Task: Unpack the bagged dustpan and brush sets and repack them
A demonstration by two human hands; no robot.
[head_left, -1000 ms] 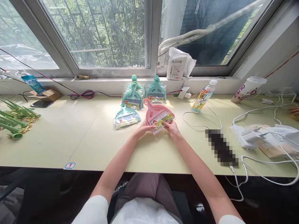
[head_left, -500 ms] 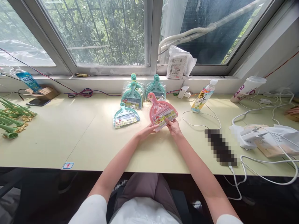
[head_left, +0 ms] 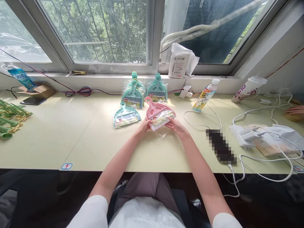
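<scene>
Both my hands hold a pink mini dustpan and brush set [head_left: 158, 111] in clear plastic wrap just above the table [head_left: 71, 139]. My left hand [head_left: 145, 125] pinches its near left edge, fingers closed. My right hand [head_left: 175, 126] grips the near right edge, with loose clear wrap hanging below it. A teal set [head_left: 125, 116] lies flat just left of the pink one. Behind them, several more teal sets [head_left: 156, 90] lean against the window ledge.
A drink bottle [head_left: 204, 95], white cables [head_left: 261, 158], a blurred dark device [head_left: 220, 146], a white charger on paper bags [head_left: 268, 141] and a cup [head_left: 248, 89] fill the right. Green clips [head_left: 11, 117], a phone [head_left: 32, 101] and a blue bottle [head_left: 21, 77] sit left. Another person's hand [head_left: 295, 110] shows far right.
The pink set was tilted up half a second ago and now lies lower and flatter. Clear wrap now hangs loose beneath my right hand.
</scene>
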